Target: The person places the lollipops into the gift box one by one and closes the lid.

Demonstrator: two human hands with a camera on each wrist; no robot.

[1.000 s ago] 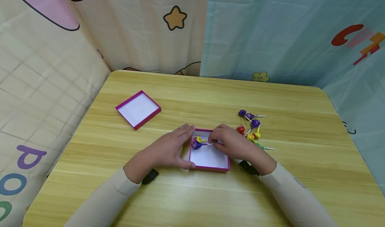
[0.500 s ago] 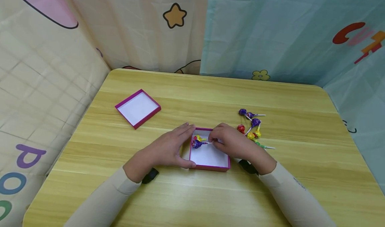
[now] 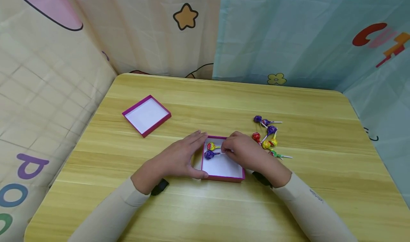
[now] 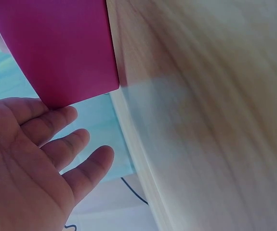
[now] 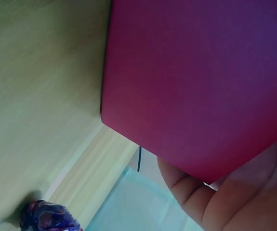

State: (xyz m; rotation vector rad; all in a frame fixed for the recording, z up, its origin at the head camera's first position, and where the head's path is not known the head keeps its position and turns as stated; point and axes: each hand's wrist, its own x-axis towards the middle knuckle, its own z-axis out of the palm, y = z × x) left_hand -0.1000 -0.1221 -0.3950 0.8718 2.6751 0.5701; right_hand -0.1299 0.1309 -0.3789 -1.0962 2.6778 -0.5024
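Box: the open pink box (image 3: 225, 179) stands on the table (image 3: 205, 206), between both hands.
Left hand: this hand (image 3: 180, 159) lies along the left wall; its fingers are spread and relaxed, with the thumb at the near corner.
Lollipops inside: one purple lollipop (image 3: 209, 154) and one yellow lollipop (image 3: 211, 146) lie beside each other at the left wall, sticks pointing right.
Right hand: this hand (image 3: 246, 151) has curled fingers, which seem to pinch the purple one's stick; the fingertips are partly hidden.
Lid: the box lid (image 3: 146, 115) lies well apart, hollow side up.
Row risk: a sideways pull on the stick could, I think, roll the purple head against the yellow.
Wrist risk: the loose lollipops (image 3: 271, 130) are near the right wrist; an outward swing might scatter them.
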